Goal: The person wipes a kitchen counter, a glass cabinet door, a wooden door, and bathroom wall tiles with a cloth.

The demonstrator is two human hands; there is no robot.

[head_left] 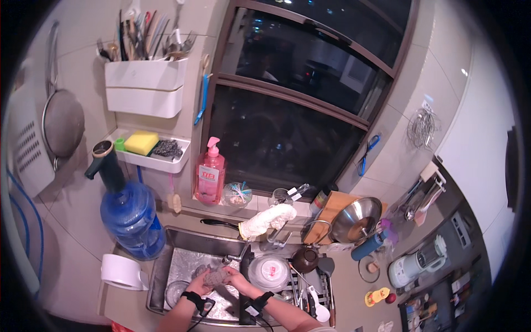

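Over the metal sink I hold a crumpled grey rag between both hands. My left hand grips its left side, and my right hand has its fingers closed on the right side. Just above the rag is the faucet spout; whether water runs cannot be made out. A clear round bowl stands in the sink's left part, beside my left wrist. To the right of my right hand, a translucent bowl rests over the sink's right part.
Utensils and a brown pot crowd the right side. A blue water jug and a white paper roll stand left. Behind are a pink pump bottle and a white mitt. A wall shelf holds a yellow sponge.
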